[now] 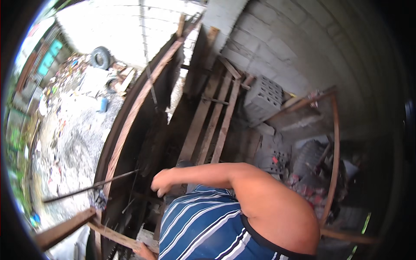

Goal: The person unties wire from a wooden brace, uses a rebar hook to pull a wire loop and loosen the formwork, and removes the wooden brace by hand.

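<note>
My right arm crosses the middle of the view, bare to the shoulder. My right hand (161, 183) is closed beside a dark upright board (149, 134); whatever its fingers hold, if anything, is hidden. Left of it, a thin dark rod (91, 187) slants across the board's edge, its near end a little apart from the hand. At the lower edge my left hand (144, 251) shows only in part, its fingers closed at the end of a wooden beam (115, 235). A pale grey block (147, 237) sits right by those fingers.
A long timber (130, 117) runs along the board's top. Beyond lie rubble-strewn ground (82, 134) and a tyre (100, 58). Wooden planks (222, 117) stretch ahead, near a hollow concrete block (263, 97). A wooden frame (336, 147) and a block wall (277, 39) stand right.
</note>
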The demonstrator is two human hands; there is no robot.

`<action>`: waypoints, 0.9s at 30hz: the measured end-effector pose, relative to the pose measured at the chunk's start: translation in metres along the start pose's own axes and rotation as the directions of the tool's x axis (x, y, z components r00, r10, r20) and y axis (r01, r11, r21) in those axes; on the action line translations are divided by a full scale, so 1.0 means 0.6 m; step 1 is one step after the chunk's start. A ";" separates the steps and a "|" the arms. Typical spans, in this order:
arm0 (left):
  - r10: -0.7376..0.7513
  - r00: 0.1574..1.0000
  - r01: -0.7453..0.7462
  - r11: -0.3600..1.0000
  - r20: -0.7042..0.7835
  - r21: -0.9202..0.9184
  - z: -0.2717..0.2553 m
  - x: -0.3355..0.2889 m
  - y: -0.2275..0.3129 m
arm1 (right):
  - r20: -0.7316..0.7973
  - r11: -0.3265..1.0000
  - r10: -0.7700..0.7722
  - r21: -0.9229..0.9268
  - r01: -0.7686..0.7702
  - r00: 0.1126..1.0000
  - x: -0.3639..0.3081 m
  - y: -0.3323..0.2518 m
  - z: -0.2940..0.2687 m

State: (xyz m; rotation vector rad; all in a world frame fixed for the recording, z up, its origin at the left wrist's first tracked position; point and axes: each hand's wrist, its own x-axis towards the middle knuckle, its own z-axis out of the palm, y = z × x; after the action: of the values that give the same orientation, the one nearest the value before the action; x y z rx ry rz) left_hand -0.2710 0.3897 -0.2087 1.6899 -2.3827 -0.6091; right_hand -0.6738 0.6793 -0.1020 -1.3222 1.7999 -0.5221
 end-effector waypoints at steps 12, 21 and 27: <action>0.023 0.996 -0.049 0.950 0.086 0.310 0.052 0.003 0.245 | 0.020 -0.131 0.985 0.721 -0.680 -0.169 -0.590 0.400 0.264; 0.038 0.992 -0.078 0.938 0.121 0.338 0.091 0.021 0.338 | 0.209 -0.455 0.811 0.812 -0.364 -0.547 -0.726 0.402 0.309; -0.031 0.996 0.000 0.941 0.087 0.338 0.093 0.022 0.348 | 0.276 -0.345 0.921 0.905 -0.249 -0.275 -0.703 0.458 0.286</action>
State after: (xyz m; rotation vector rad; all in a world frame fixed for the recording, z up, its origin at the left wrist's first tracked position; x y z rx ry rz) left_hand -0.4764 0.4492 -0.1745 1.8465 -2.6656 -0.2933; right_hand -0.6488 1.1913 -0.2448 1.4487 1.9902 -0.8465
